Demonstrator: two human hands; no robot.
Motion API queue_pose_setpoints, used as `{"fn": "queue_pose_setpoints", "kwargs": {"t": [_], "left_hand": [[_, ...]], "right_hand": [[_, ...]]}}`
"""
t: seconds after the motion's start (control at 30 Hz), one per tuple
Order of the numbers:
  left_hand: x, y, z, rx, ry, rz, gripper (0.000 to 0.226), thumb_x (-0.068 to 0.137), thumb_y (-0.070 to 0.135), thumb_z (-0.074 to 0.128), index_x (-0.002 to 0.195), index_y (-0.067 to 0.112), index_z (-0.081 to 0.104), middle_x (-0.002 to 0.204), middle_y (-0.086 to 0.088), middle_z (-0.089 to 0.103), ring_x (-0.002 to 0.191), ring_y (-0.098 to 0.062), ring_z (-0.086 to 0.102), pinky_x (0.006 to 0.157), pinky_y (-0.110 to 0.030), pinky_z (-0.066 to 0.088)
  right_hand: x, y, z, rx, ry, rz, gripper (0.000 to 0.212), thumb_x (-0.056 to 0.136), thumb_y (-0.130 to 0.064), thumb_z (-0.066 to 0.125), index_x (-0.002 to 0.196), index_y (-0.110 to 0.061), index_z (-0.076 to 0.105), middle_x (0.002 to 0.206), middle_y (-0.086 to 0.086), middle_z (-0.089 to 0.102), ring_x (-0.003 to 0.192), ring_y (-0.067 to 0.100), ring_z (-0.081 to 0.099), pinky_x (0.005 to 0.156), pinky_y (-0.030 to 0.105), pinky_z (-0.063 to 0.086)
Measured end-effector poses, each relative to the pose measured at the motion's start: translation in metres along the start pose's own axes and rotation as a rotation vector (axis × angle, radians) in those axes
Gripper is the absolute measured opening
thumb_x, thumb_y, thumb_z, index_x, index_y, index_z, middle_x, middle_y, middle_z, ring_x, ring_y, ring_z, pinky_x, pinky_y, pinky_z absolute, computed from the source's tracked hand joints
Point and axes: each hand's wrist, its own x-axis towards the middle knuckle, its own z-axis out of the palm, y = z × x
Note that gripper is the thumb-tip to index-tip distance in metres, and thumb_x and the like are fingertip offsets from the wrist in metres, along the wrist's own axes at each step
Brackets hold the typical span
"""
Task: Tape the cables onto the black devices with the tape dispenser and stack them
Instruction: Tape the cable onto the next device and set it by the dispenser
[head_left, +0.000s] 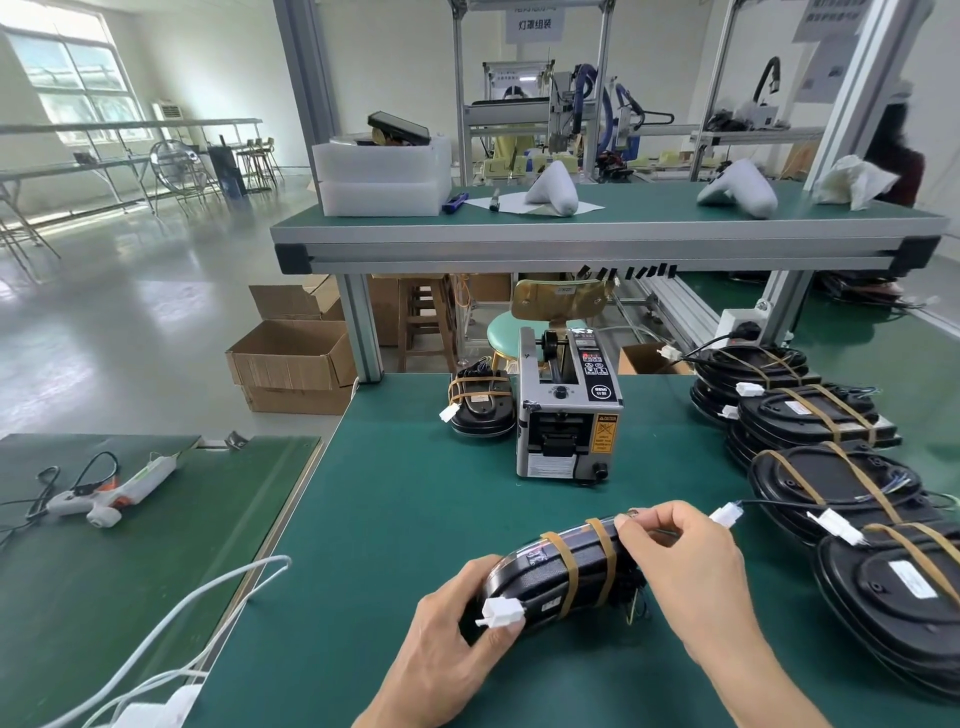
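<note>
A black oval device (550, 577) is held tilted on its edge above the green table (395, 499), with two tan tape strips across it and a white connector (501, 612) at its near end. My left hand (457, 639) grips its near left end, thumb by the connector. My right hand (685, 566) holds the far right end, fingertips pinching at the top edge. The grey tape dispenser (569, 410) stands behind it, mid-table. One taped device (480, 410) lies left of the dispenser.
Stacks of several taped black devices (810, 421) with white plugs line the table's right side. A glue gun (111, 493) and cables lie on the left mat. A white cable (208, 597) runs along the table's left edge. A raised shelf (608, 223) spans behind.
</note>
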Motion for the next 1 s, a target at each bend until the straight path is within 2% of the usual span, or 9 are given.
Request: {"fn": "queue_pose_setpoints", "kwargs": {"t": [0.13, 0.23, 0.33, 0.43, 0.67, 0.73, 0.83, 0.93, 1.0], "left_hand": [[0.000, 0.002, 0.000, -0.006, 0.005, 0.001, 0.046, 0.102, 0.055, 0.063, 0.140, 0.029, 0.058, 0.110, 0.004, 0.072, 0.094, -0.020, 0.068, 0.084, -0.033, 0.056], [0.000, 0.003, 0.000, -0.005, 0.008, 0.003, 0.046, 0.102, 0.056, 0.063, 0.139, 0.029, 0.058, 0.109, 0.003, 0.072, 0.093, -0.020, 0.068, 0.084, -0.034, 0.056], [0.000, 0.003, 0.000, 0.000, 0.010, 0.004, 0.045, 0.102, 0.056, 0.063, 0.139, 0.030, 0.058, 0.109, 0.004, 0.072, 0.094, -0.020, 0.068, 0.083, -0.029, 0.055], [0.001, 0.002, -0.001, -0.001, 0.012, 0.007, 0.045, 0.103, 0.056, 0.063, 0.139, 0.030, 0.058, 0.110, 0.004, 0.072, 0.094, -0.020, 0.068, 0.082, -0.026, 0.054], [0.000, 0.002, 0.000, -0.004, 0.009, -0.005, 0.044, 0.103, 0.054, 0.064, 0.140, 0.031, 0.058, 0.112, 0.004, 0.073, 0.096, -0.021, 0.069, 0.083, -0.026, 0.054], [0.000, 0.002, -0.001, -0.001, 0.013, -0.006, 0.044, 0.102, 0.054, 0.064, 0.139, 0.033, 0.057, 0.110, 0.004, 0.073, 0.094, -0.021, 0.069, 0.082, -0.028, 0.055], [0.001, 0.002, 0.000, -0.009, 0.006, -0.010, 0.044, 0.102, 0.055, 0.065, 0.140, 0.032, 0.057, 0.108, 0.003, 0.073, 0.091, -0.021, 0.069, 0.081, -0.035, 0.056], [0.000, 0.003, -0.001, -0.008, 0.002, -0.018, 0.046, 0.101, 0.055, 0.065, 0.140, 0.032, 0.057, 0.106, 0.003, 0.073, 0.089, -0.020, 0.068, 0.080, -0.037, 0.056], [0.000, 0.004, -0.002, -0.015, -0.005, -0.023, 0.048, 0.101, 0.055, 0.066, 0.141, 0.032, 0.057, 0.107, 0.003, 0.073, 0.090, -0.020, 0.068, 0.080, -0.034, 0.056]], "right_hand": [[-0.001, 0.004, 0.006, 0.222, 0.009, 0.075, 0.019, 0.083, -0.025, 0.081, 0.093, -0.028, 0.065, 0.088, -0.011, 0.073, 0.080, -0.004, 0.067, 0.073, 0.026, 0.050], [-0.005, 0.004, 0.016, 0.311, 0.015, 0.090, 0.020, 0.091, -0.015, 0.073, 0.102, -0.029, 0.065, 0.097, -0.007, 0.071, 0.081, -0.006, 0.065, 0.077, 0.026, 0.048], [-0.008, 0.005, 0.024, 0.344, 0.050, 0.107, 0.016, 0.095, -0.015, 0.067, 0.101, -0.030, 0.067, 0.092, -0.013, 0.070, 0.082, -0.008, 0.062, 0.076, 0.025, 0.046], [-0.010, 0.007, 0.027, 0.294, 0.051, 0.106, 0.012, 0.098, -0.023, 0.062, 0.101, -0.033, 0.068, 0.091, -0.029, 0.066, 0.083, -0.006, 0.061, 0.073, 0.027, 0.047], [-0.008, 0.010, 0.025, 0.227, 0.038, 0.069, 0.023, 0.101, -0.027, 0.052, 0.102, -0.044, 0.067, 0.087, -0.020, 0.070, 0.076, 0.004, 0.063, 0.072, 0.035, 0.051], [-0.006, 0.013, 0.023, 0.243, -0.001, 0.093, 0.025, 0.104, -0.030, 0.048, 0.104, -0.043, 0.069, 0.087, -0.015, 0.071, 0.079, 0.007, 0.066, 0.079, 0.038, 0.055], [-0.002, 0.016, 0.016, 0.270, -0.149, 0.124, 0.027, 0.107, -0.039, 0.046, 0.108, -0.041, 0.072, 0.101, -0.019, 0.075, 0.102, 0.005, 0.067, 0.094, 0.033, 0.049], [-0.003, 0.011, 0.013, 0.250, -0.285, 0.104, 0.029, 0.108, -0.041, 0.047, 0.101, -0.036, 0.074, 0.101, -0.015, 0.077, 0.097, -0.001, 0.069, 0.086, 0.027, 0.045], [-0.002, 0.007, 0.011, 0.221, -0.297, 0.077, 0.031, 0.108, -0.040, 0.046, 0.094, -0.032, 0.073, 0.094, -0.011, 0.077, 0.094, 0.005, 0.069, 0.083, 0.028, 0.045]]}}
